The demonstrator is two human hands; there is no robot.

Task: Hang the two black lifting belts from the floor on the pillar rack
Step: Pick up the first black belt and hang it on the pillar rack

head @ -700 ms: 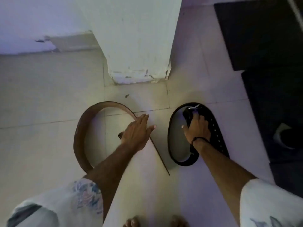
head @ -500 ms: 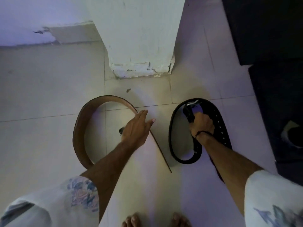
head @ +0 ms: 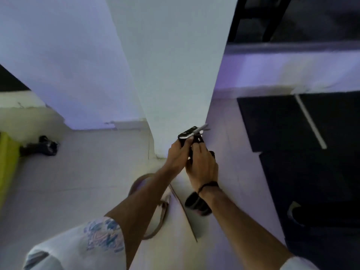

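Note:
Both my hands hold one black lifting belt (head: 191,134) up in front of the white pillar (head: 175,75). Its metal buckle sticks out above my fingers. My left hand (head: 178,154) grips the buckle end from the left. My right hand (head: 202,162) grips it from the right, and the rest of the belt (head: 196,203) hangs in a loop under my right wrist. A brown belt (head: 153,228) lies curved on the floor below my left arm. No rack shows on the visible part of the pillar.
Black floor mats (head: 292,133) cover the floor to the right, with a shoe (head: 298,213) on them. At the left stand a yellow-green object (head: 6,168) and a dark item (head: 41,147) on the tiles. White walls rise behind the pillar.
My right hand has lifted the black belt off the floor up to the pillar. My left hand left the brown belt and joined it at the buckle. The view has tilted upward.

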